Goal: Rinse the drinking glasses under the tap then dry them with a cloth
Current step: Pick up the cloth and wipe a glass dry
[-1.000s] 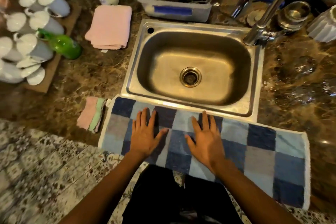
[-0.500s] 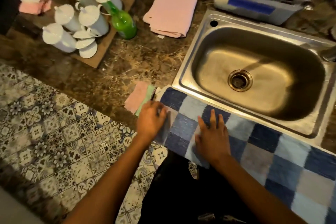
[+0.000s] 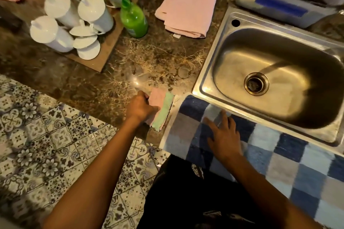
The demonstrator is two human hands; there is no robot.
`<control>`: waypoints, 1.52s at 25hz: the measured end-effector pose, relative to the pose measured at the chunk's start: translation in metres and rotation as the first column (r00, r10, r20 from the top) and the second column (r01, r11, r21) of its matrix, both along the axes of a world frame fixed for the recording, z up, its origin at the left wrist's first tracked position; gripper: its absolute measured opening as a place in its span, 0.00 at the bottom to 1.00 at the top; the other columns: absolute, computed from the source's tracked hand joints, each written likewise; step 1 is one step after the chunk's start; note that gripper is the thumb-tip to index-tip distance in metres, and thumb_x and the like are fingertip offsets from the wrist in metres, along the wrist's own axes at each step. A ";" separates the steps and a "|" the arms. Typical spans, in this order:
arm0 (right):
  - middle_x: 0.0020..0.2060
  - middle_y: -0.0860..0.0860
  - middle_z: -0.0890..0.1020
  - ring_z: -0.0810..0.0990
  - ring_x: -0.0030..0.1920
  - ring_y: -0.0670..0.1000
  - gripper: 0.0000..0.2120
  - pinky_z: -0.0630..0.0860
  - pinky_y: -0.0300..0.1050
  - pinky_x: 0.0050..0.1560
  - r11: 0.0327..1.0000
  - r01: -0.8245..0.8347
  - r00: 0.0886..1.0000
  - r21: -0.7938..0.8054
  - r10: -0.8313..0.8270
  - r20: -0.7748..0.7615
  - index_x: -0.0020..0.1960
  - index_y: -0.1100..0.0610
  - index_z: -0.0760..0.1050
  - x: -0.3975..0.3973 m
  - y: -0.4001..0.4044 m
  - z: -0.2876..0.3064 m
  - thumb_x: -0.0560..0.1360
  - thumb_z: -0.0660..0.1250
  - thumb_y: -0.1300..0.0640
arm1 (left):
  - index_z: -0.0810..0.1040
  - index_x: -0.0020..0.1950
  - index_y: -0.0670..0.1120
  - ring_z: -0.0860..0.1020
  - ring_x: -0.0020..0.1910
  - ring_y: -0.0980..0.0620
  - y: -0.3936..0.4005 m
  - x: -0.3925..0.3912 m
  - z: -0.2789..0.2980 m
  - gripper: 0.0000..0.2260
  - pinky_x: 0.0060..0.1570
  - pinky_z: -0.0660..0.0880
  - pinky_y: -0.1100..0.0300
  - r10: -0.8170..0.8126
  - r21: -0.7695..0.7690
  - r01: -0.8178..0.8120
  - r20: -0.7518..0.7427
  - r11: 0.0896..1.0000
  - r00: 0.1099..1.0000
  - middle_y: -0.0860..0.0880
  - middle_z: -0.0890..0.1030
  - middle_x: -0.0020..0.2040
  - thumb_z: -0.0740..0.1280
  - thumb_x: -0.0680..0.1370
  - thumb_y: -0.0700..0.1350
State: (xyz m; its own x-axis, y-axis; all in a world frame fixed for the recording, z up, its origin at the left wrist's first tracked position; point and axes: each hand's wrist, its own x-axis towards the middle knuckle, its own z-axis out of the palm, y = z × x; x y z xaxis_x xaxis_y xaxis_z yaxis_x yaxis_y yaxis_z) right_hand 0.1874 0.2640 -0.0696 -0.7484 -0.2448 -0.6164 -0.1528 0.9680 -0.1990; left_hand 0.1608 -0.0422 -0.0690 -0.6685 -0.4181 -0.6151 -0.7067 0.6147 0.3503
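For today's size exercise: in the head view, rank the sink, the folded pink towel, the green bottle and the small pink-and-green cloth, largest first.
1. sink
2. folded pink towel
3. Green bottle and small pink-and-green cloth look alike; unranked.

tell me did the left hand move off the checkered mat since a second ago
Yes. The left hand has gone left, off the blue checkered mat, and now closes on the small pink and green cloth beside the mat's left edge.
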 end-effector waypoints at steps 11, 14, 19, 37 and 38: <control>0.81 0.54 0.45 0.48 0.78 0.64 0.36 0.63 0.67 0.71 0.998 0.060 0.996 -0.012 -0.061 -0.065 0.75 0.36 0.58 0.009 -0.001 -0.007 0.73 0.72 0.45 | 0.79 0.52 0.44 0.82 0.41 0.48 0.002 0.000 0.006 0.13 0.38 0.80 0.55 0.084 0.354 -0.083 0.012 0.932 0.996 0.49 0.83 0.44 0.77 0.71 0.44; 0.81 0.53 0.44 0.47 0.78 0.63 0.35 0.62 0.66 0.71 0.997 0.064 0.996 -0.043 -0.067 -0.066 0.76 0.36 0.57 0.009 0.000 -0.004 0.74 0.70 0.45 | 0.81 0.59 0.46 0.86 0.49 0.44 0.005 0.004 0.024 0.14 0.48 0.84 0.48 0.217 0.590 -0.204 0.050 0.781 0.975 0.45 0.86 0.52 0.75 0.73 0.39; 0.81 0.54 0.51 0.49 0.80 0.61 0.30 0.61 0.63 0.75 0.957 0.143 0.984 -0.252 -0.165 -0.067 0.77 0.43 0.62 0.012 0.017 0.009 0.77 0.68 0.49 | 0.79 0.62 0.42 0.85 0.53 0.43 0.040 0.002 0.052 0.17 0.53 0.81 0.47 0.393 0.764 -0.329 0.108 0.554 0.913 0.42 0.86 0.56 0.72 0.74 0.34; 0.79 0.62 0.55 0.53 0.77 0.66 0.29 0.62 0.65 0.73 0.871 0.480 0.859 -0.110 -0.491 -0.142 0.78 0.51 0.61 0.095 0.299 0.005 0.78 0.60 0.46 | 0.83 0.57 0.42 0.79 0.36 0.46 0.364 0.000 0.011 0.10 0.40 0.75 0.53 0.010 0.702 -0.124 0.164 0.701 0.986 0.45 0.84 0.38 0.72 0.76 0.37; 0.80 0.62 0.54 0.52 0.77 0.66 0.29 0.63 0.66 0.72 0.884 0.456 0.876 -0.103 -0.466 -0.125 0.78 0.51 0.60 0.097 0.306 0.005 0.78 0.59 0.46 | 0.83 0.55 0.42 0.77 0.33 0.48 0.373 0.002 0.007 0.09 0.36 0.72 0.55 -0.023 0.666 -0.087 0.154 0.741 0.988 0.46 0.82 0.33 0.73 0.75 0.38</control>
